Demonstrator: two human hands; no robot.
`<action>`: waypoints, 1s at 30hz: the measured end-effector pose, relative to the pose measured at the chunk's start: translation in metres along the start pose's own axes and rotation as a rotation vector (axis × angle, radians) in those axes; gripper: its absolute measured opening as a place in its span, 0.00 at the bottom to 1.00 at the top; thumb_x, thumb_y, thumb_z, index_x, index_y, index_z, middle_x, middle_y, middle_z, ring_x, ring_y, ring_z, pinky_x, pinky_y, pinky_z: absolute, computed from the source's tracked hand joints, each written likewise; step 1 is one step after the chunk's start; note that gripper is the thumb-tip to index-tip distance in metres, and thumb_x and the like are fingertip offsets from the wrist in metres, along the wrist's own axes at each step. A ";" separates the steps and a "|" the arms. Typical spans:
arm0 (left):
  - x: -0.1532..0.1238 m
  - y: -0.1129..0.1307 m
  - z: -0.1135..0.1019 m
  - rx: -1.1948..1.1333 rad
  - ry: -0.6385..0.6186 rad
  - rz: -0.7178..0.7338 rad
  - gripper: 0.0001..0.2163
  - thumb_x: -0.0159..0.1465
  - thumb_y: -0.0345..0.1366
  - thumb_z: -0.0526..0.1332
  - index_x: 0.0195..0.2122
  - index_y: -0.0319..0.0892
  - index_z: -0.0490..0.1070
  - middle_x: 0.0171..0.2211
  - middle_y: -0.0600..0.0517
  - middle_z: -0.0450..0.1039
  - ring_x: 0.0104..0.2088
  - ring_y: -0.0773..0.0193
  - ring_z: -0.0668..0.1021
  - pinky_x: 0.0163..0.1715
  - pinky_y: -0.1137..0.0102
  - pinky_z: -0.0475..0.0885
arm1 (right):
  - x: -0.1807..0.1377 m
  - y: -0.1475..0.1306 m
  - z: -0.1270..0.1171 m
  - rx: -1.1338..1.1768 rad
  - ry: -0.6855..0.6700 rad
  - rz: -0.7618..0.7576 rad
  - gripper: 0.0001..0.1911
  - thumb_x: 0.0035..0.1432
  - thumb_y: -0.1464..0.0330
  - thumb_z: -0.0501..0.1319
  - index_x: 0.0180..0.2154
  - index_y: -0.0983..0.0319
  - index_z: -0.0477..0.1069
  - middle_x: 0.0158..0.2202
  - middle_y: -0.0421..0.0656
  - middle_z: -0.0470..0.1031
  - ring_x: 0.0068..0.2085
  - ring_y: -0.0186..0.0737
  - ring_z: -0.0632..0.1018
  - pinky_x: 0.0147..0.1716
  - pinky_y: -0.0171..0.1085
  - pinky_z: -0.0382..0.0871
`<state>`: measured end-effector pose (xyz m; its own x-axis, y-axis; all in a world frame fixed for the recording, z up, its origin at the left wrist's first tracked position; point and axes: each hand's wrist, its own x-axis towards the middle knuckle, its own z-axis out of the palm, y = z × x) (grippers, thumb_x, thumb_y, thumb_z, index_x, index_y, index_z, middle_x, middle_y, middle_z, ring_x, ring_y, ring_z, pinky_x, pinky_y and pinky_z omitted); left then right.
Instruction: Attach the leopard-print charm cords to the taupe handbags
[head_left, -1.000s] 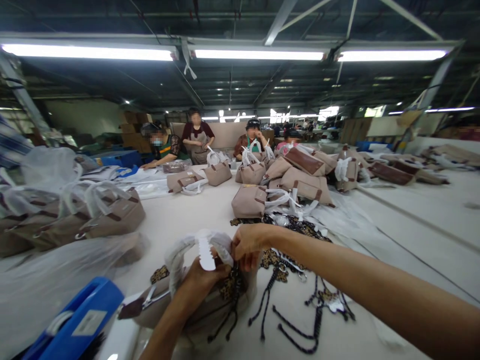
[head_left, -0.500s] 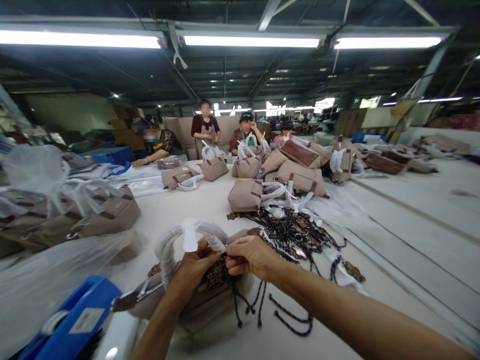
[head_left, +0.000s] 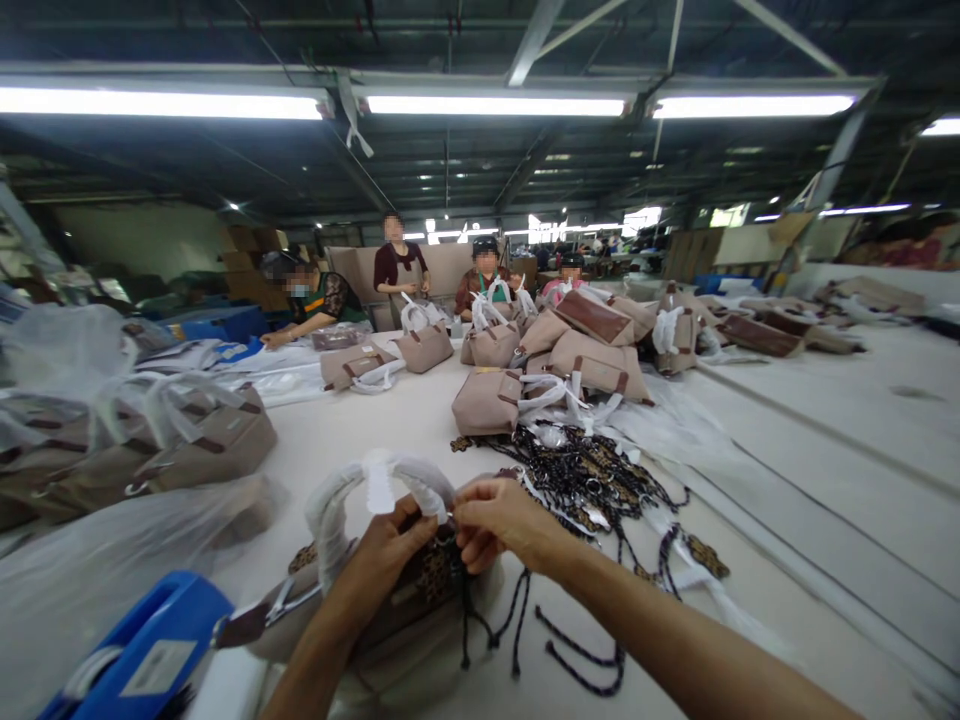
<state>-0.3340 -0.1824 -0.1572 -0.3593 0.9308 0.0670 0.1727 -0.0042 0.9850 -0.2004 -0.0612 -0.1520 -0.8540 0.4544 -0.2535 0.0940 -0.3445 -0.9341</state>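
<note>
A beige handbag (head_left: 390,665) stands right in front of me, its upright handle (head_left: 324,515) wrapped in white padding with a white paper tag (head_left: 380,488) on it. My left hand (head_left: 390,555) is closed around the base of that handle, thumb uppermost. Close against it, my right hand (head_left: 501,520) pinches at the same spot; what lies between its fingertips is too small to make out. Just below the fingers hangs a leopard-patterned charm (head_left: 433,580), with black braided cords (head_left: 466,630) dangling beside the bag. My hands partly hide the bag's top.
Right of my hands lies a heap of black cords (head_left: 592,480) with charms. Behind it, several beige handbags (head_left: 600,362) are piled. More handbags (head_left: 210,440) stand at left, near a blue tape dispenser (head_left: 150,640) and plastic sheeting (head_left: 142,550). Co-workers (head_left: 491,280) are across the table (head_left: 810,420).
The camera view has shifted slightly. Both hands stay at the handle base, the right hand's lower fingers a little more spread. Across the table, one person's raised hand has come down from the head.
</note>
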 end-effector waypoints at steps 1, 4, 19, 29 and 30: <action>-0.001 0.002 0.000 0.006 -0.024 0.019 0.15 0.60 0.44 0.61 0.43 0.40 0.76 0.40 0.47 0.78 0.44 0.52 0.75 0.43 0.65 0.70 | 0.002 -0.006 -0.004 -0.053 -0.046 0.018 0.09 0.41 0.68 0.65 0.28 0.66 0.72 0.18 0.41 0.75 0.16 0.35 0.75 0.15 0.31 0.72; -0.003 0.006 0.003 0.000 -0.055 0.055 0.14 0.60 0.44 0.62 0.41 0.40 0.76 0.39 0.47 0.78 0.43 0.53 0.74 0.43 0.65 0.69 | 0.007 -0.017 -0.011 -0.201 -0.187 0.104 0.07 0.38 0.71 0.63 0.25 0.66 0.72 0.18 0.41 0.75 0.16 0.34 0.75 0.15 0.29 0.71; 0.001 0.004 0.005 0.043 0.103 0.046 0.14 0.59 0.48 0.60 0.32 0.41 0.70 0.31 0.53 0.74 0.35 0.58 0.73 0.39 0.67 0.68 | 0.001 0.018 0.004 0.137 0.085 -0.048 0.18 0.38 0.61 0.69 0.27 0.64 0.66 0.21 0.41 0.76 0.19 0.33 0.75 0.20 0.34 0.73; 0.008 0.012 0.004 0.134 -0.126 0.001 0.11 0.64 0.43 0.55 0.28 0.42 0.66 0.21 0.60 0.65 0.24 0.68 0.68 0.27 0.73 0.64 | -0.040 0.019 0.020 0.233 0.008 0.025 0.17 0.41 0.64 0.67 0.30 0.61 0.61 0.23 0.42 0.77 0.20 0.35 0.76 0.19 0.34 0.72; 0.009 0.011 0.005 0.149 -0.110 0.019 0.10 0.64 0.42 0.56 0.28 0.42 0.66 0.22 0.60 0.66 0.24 0.68 0.69 0.27 0.73 0.65 | -0.040 0.020 0.021 0.254 0.025 0.013 0.17 0.42 0.64 0.66 0.30 0.61 0.60 0.23 0.41 0.77 0.20 0.34 0.76 0.20 0.34 0.72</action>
<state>-0.3309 -0.1722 -0.1461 -0.2532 0.9656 0.0594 0.3156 0.0244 0.9486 -0.1748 -0.1038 -0.1553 -0.8403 0.4679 -0.2738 -0.0296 -0.5440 -0.8386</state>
